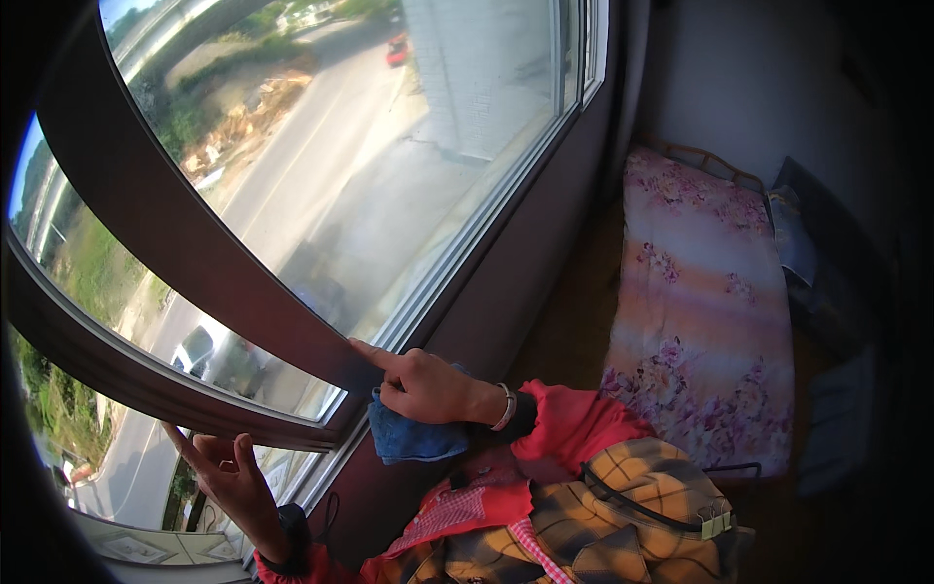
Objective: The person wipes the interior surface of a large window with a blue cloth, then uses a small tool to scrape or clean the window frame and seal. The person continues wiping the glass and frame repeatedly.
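Observation:
My right hand (430,387) points its index finger at the lower edge of a dark window frame member (255,299), its tip at the glass edge. A folded blue cloth (416,436) hangs beneath the curled fingers of that hand, which appear to grip it. To the left, my left hand (230,482) holds nothing; its fingers are apart, with the index fingertip at the underside of a dark sash frame (146,394). Between these frame members lies a narrow pane (109,270); a large glass pane (343,182) fills the upper middle.
A silver window track (467,252) runs along the sill. Beyond the glass are a road (292,171) and a white vehicle (201,349). On the right stands a bed with a floral cover (700,306). A dark cable (330,515) hangs below the sill.

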Demonstrator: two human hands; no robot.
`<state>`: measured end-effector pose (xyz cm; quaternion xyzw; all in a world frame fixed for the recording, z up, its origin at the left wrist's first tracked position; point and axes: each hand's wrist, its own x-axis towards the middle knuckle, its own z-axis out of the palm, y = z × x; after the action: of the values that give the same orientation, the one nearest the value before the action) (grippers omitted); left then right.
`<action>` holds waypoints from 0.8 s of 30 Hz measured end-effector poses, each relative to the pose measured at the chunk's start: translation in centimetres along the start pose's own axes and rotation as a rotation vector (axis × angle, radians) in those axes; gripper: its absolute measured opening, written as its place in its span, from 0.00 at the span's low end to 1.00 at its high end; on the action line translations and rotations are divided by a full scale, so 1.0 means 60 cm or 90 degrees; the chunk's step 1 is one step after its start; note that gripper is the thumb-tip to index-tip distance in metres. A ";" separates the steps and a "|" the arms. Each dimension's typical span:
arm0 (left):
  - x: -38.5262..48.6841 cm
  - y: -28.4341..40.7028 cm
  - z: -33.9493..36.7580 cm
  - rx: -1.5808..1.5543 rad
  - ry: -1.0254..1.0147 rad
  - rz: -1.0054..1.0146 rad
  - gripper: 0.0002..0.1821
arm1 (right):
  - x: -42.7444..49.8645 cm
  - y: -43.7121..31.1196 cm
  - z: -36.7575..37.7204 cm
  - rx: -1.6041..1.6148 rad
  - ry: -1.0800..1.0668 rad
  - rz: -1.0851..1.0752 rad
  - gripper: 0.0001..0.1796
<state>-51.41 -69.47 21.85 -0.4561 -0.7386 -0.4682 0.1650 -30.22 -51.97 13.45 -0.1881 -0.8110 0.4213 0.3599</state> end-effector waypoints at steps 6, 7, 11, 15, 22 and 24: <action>0.044 0.047 -0.009 -0.030 -0.057 0.041 0.65 | 0.010 -0.072 0.052 0.010 -0.093 -0.039 0.42; 0.051 0.053 -0.011 0.035 -0.064 0.070 0.64 | 0.015 -0.085 0.061 0.022 -0.113 -0.038 0.43; 0.065 0.058 -0.019 0.090 -0.022 0.085 0.57 | 0.028 -0.123 0.091 0.037 -0.168 -0.041 0.44; 0.029 0.030 -0.033 0.061 0.058 -0.022 0.59 | 0.006 -0.119 0.116 0.035 -0.205 -0.026 0.45; -0.038 -0.005 -0.085 0.017 0.101 -0.037 0.54 | -0.024 -0.101 0.136 0.093 -0.215 -0.044 0.48; -0.036 -0.010 -0.093 -0.038 0.092 -0.038 0.53 | -0.018 -0.104 0.132 0.157 -0.247 -0.022 0.48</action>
<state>-51.80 -75.36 22.93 -0.4034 -0.7241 -0.5261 0.1900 -35.40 -60.55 15.06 -0.0442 -0.8105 0.5390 0.2250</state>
